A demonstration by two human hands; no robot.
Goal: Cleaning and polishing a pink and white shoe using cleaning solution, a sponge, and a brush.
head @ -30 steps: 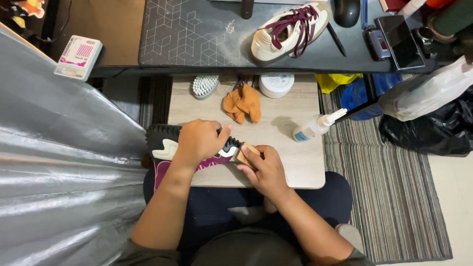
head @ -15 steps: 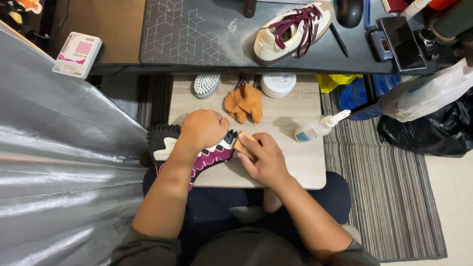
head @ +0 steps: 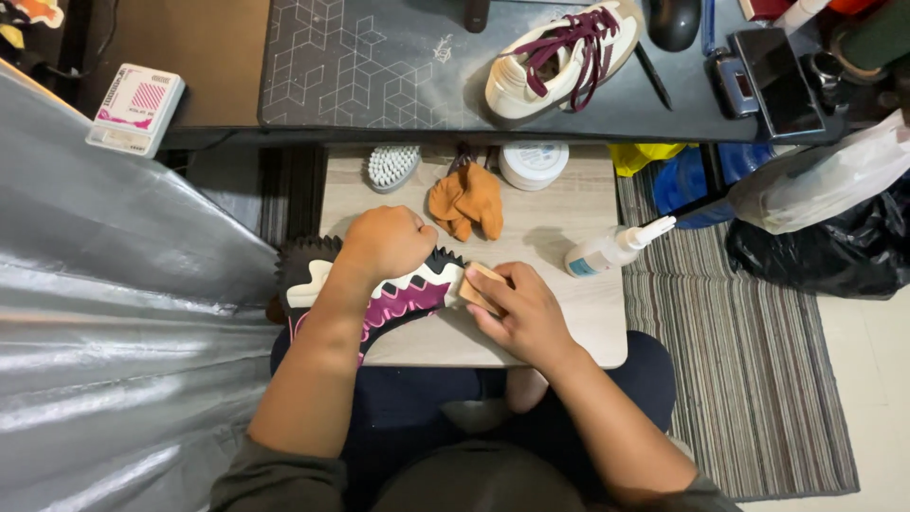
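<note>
Item: sneaker (head: 398, 299), white and magenta with a black toothed sole, lying on its side at the near left of the small wooden counter (head: 578, 332), toe toward the right.

Left hand (head: 387, 242): grip shut in a fist over the sneaker's upper, pinning it to the counter. Since a second ago this hand has shifted slightly up and left, and more of the magenta side panel now shows.

Right hand (head: 521, 313): grip closed around a small tan wooden brush (head: 479, 287), pressed against the sneaker's toe end. The brush has stayed at that spot through the last second, which suggests scrubbing strokes confined to the toe.

Nearby on the counter: white bristle brush (head: 393, 166), orange cloth (head: 466, 201), round white tub (head: 534, 163), white squeeze bottle (head: 611, 251) lying to the right.

On the dark desk (head: 360, 76) above: second sneaker (head: 559, 57), cream with maroon laces, apart from the work.
</note>
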